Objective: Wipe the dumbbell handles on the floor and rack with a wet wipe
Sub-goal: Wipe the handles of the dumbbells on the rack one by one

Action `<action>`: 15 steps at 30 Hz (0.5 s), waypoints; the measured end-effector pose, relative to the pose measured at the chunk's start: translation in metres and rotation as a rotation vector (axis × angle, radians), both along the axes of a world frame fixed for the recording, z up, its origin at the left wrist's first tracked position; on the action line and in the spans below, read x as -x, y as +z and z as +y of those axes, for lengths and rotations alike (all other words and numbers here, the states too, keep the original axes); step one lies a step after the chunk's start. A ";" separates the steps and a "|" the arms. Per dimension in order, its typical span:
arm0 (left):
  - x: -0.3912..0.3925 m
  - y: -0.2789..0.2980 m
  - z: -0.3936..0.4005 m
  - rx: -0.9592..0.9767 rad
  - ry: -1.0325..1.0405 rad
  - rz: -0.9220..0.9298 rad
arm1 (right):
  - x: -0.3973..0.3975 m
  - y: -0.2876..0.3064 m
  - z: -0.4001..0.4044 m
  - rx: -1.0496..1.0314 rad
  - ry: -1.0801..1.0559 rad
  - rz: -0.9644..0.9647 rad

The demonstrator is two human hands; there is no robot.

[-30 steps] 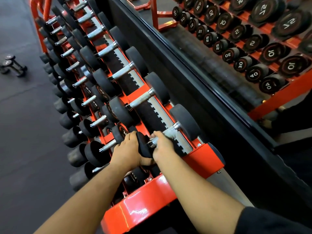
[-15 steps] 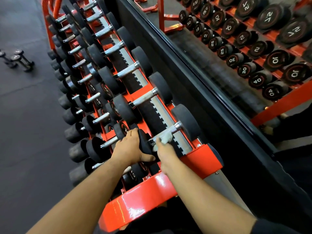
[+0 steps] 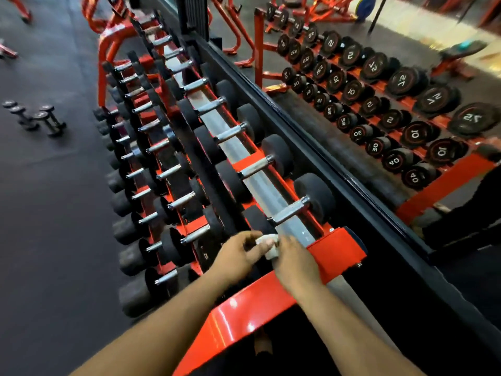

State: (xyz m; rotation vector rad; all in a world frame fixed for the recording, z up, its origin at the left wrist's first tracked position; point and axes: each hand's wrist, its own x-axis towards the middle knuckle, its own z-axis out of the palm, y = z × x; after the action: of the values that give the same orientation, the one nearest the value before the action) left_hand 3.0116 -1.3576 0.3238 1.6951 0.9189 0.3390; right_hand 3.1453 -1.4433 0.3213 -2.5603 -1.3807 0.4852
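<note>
A: Where's the wet wipe (image 3: 268,246) now?

B: Off the bar. A second ago the right hand (image 3: 294,260) had it wrapped round the handle of the nearest top-row dumbbell (image 3: 290,211), with the left hand (image 3: 238,255) steadying that dumbbell's near head. Both hands have since drawn back toward the body, and the wipe is bunched between them, just short of the handle.

A: And each grip?

B: The left grip is narrow, thumb and fingers pinching one end of the wipe. The right hand touches the other end, with its fingers curled over it as far as I can see, though blur keeps me from saying how firmly. Neither hand touches metal.

A: So that handle is finished?

B: I'd judge so: the bar lies bare, just beyond the hands. It looks like the wipe is being refolded or passed across before the next one.

A: Which would be?

B: Probably the next top-row handle (image 3: 256,168), further out from the hands along the red rack (image 3: 337,248). The lower tiers lie to the left of the grip, and their handles look untouched as far as one can tell.

A: And the floor ones?

B: A small cluster of floor dumbbells (image 3: 40,119) sits well away to the far left. Most of the job remains.
</note>
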 end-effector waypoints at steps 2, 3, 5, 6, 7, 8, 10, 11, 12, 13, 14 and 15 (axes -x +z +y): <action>0.027 0.000 -0.011 0.060 -0.001 -0.076 | 0.040 -0.001 -0.004 -0.055 0.041 -0.009; 0.040 -0.001 -0.013 0.087 0.035 -0.092 | 0.056 -0.003 -0.005 -0.087 0.041 0.012; 0.071 0.000 -0.011 0.172 0.145 -0.108 | 0.086 -0.002 -0.009 -0.190 0.056 0.106; 0.090 0.002 -0.009 0.243 0.187 -0.132 | 0.101 0.000 -0.012 -0.243 0.070 0.187; 0.103 0.004 -0.007 0.309 0.212 -0.158 | 0.108 0.002 -0.018 -0.268 0.074 0.316; 0.116 0.006 -0.005 0.366 0.213 -0.181 | 0.115 0.003 -0.024 -0.272 0.061 0.500; 0.138 0.013 -0.002 0.384 0.161 -0.187 | 0.129 0.007 -0.032 -0.277 -0.004 0.906; 0.146 0.015 -0.001 0.364 0.128 -0.184 | 0.134 0.009 -0.033 -0.296 -0.047 1.041; 0.154 0.015 0.000 0.349 0.103 -0.194 | 0.141 0.011 -0.033 -0.322 -0.087 1.109; 0.158 0.017 0.000 0.339 0.089 -0.194 | 0.145 0.013 -0.030 -0.345 -0.126 1.125; 0.161 0.019 0.001 0.345 0.092 -0.195 | 0.149 0.015 -0.026 -0.368 -0.159 1.107; 0.164 0.021 0.001 0.338 0.097 -0.185 | 0.153 0.017 -0.023 -0.398 -0.183 1.082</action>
State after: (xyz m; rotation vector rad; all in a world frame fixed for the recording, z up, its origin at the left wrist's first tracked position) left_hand 2.8472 -1.3562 0.3452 1.2906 0.8686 0.3761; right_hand 2.9920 -1.4663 0.3383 -1.5987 -0.7171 1.1693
